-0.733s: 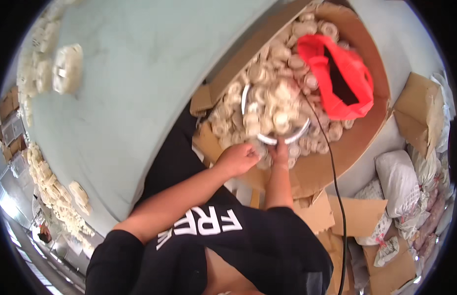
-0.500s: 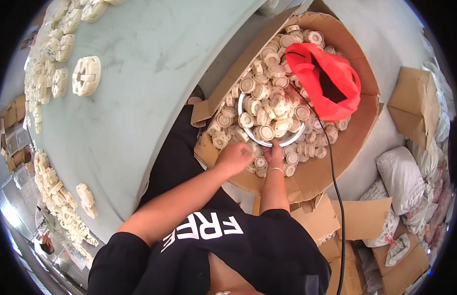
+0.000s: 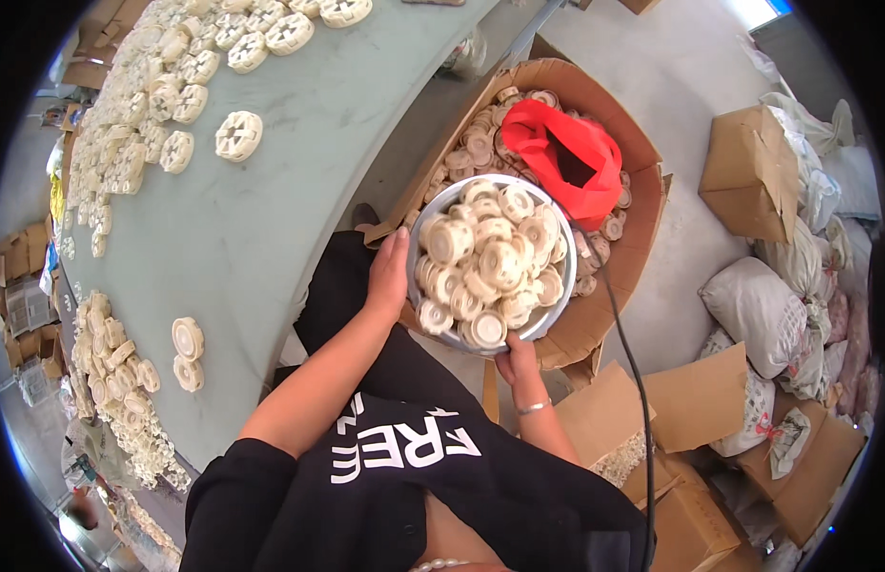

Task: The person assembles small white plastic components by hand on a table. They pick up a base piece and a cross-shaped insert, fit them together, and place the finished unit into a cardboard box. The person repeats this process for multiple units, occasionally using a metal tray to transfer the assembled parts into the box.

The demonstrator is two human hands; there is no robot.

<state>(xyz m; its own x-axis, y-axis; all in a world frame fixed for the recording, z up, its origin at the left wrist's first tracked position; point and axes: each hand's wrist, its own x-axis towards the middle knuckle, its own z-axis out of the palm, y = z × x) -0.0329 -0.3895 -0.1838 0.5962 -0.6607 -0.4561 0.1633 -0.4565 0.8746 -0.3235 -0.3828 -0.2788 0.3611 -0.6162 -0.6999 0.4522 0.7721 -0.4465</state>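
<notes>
A round metal basin [image 3: 568,250], heaped with cream plastic round parts [image 3: 499,262], is lifted over the near side of a big cardboard box [image 3: 595,329]. My right hand [image 3: 518,362] grips its near rim, thumb at the edge and the other fingers hidden underneath. Against the basin's left side, my left hand [image 3: 390,275] holds it with the fingers stretched upward along the wall. More of the same parts lie in the box behind the basin. A red cloth bag [image 3: 600,191] lies on them, gaping, close to the basin's right edge.
Left is a grey-green table [image 3: 280,143] with piles of cream wheel-like parts [image 3: 128,143] along its far side. A black cable [image 3: 625,353] runs down past the box. Open cartons [image 3: 695,396], stuffed sacks [image 3: 757,310] and a closed carton [image 3: 747,172] stand at the right.
The basin, earlier sunk among the parts in the box, is raised and heaped full. My left hand has moved from the parts to the basin's left side. The view has shifted.
</notes>
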